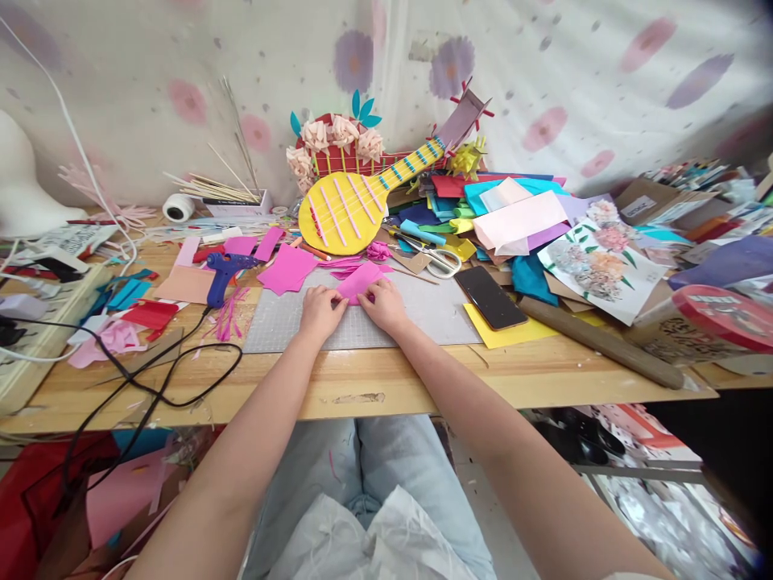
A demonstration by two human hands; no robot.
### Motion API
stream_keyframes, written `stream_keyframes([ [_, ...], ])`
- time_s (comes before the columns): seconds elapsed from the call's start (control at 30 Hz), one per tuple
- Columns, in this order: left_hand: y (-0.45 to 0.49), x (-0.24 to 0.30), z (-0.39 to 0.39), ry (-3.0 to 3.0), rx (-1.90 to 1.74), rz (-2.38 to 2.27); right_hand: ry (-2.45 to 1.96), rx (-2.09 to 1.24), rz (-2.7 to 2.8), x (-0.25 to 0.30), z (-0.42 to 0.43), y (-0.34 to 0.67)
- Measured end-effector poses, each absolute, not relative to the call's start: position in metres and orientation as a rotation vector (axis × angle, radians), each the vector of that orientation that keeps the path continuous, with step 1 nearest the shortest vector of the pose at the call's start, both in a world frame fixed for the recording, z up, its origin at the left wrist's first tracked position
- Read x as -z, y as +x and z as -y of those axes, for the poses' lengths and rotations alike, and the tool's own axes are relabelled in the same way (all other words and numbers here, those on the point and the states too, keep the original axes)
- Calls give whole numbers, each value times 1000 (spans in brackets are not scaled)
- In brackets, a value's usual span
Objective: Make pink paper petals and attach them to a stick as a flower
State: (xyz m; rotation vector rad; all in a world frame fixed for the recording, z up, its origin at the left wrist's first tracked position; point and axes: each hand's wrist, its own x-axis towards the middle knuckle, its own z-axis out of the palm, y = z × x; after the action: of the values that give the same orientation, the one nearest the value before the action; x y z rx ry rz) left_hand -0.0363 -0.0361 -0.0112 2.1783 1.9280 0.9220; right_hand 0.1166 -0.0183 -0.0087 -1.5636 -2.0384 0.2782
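Evidently the folding is at an early stage: a small pink sheet [361, 281] lies on the grey mat [283, 326] near the middle of the table [423, 385], mostly flat, with what looks like one doubled edge by the fingers, and no finished shape shows in it yet. The left hand [320, 310] has its fingers curled and pinches the sheet's near left corner. The right hand [385, 304] is closed on the near right edge, thumb against fingertips. The paper looks thin, matte and stiff enough to hold a sharp crease. Just beyond lies a loose stack [288, 267] of the same pink stock, with fringed scraps beside it (cut strips, by the look). A blue glue gun [226, 270] rests to the left, scissors [438, 259] to the right, and a yellow paper guitar [344, 211] leans behind, smooth and round-bodied, with pink strips for strings.
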Motion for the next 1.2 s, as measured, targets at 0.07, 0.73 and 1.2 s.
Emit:
stream_keyframes([
  [0.07, -35, 11, 36, 2168, -920, -1941, -1570, -266, 2042, 9, 18, 116],
  [0.73, -24, 2, 41, 2020, -850, -2027, -1641, -154, 2093, 9, 18, 114],
  [1.2, -20, 6, 38, 2016, -915, -2044, -1615, -96, 2132, 4, 28, 113],
])
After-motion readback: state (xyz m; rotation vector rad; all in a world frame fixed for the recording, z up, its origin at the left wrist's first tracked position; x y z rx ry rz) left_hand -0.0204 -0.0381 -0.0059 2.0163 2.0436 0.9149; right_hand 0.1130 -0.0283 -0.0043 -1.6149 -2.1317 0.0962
